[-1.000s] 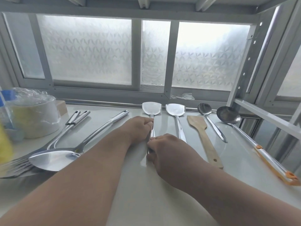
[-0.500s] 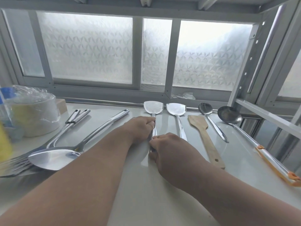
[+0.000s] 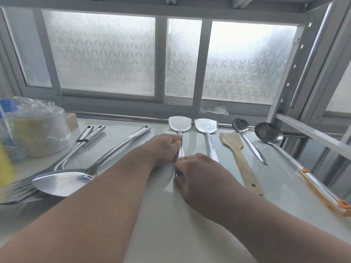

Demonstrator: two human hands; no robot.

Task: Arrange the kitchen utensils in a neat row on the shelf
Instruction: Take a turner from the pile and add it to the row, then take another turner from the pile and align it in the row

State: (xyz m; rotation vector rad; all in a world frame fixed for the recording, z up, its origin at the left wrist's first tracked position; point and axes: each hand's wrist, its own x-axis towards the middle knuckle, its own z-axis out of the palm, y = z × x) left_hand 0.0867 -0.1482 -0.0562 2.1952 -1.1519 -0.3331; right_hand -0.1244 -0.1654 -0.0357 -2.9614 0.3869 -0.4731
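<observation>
Both hands grip steel spatula handle: left hand above right hand.

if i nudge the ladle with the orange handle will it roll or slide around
The ladle probably rocks rather than rolls: its round bowl rests at the shelf's back edge. It likely slides easily, since the shelf looks smooth and glossy. The long metal stem looks stiff.

- Both bare arms reach forward, side by side, and the hands meet in the middle.
- The left hand is farther out, with its fingers curled.
- The right hand is closer in, knuckles up, fingers curled too.
</observation>
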